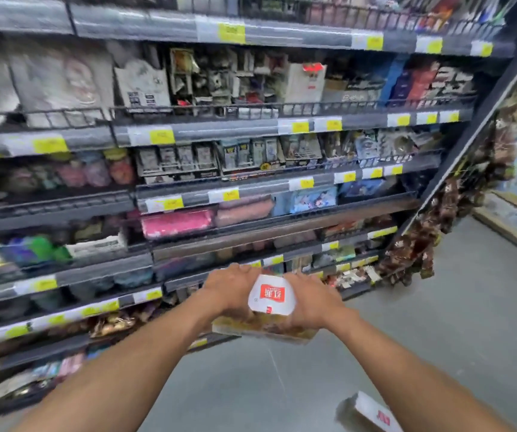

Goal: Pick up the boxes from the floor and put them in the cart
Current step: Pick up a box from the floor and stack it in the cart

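The box [271, 296] with the white and red label is up off the floor, held out in front of you between both hands. Your left hand [232, 288] curls round its left side and your right hand [313, 304] round its right, so each grip is closed on it. Hold it firm and level from both sides as you turn to find the cart, which is not in view, and lower it in rather than dropping it; a second box [369, 414] lies on the grey floor [438, 322] near you on the right, with the store shelves [251, 126] far behind your hands.
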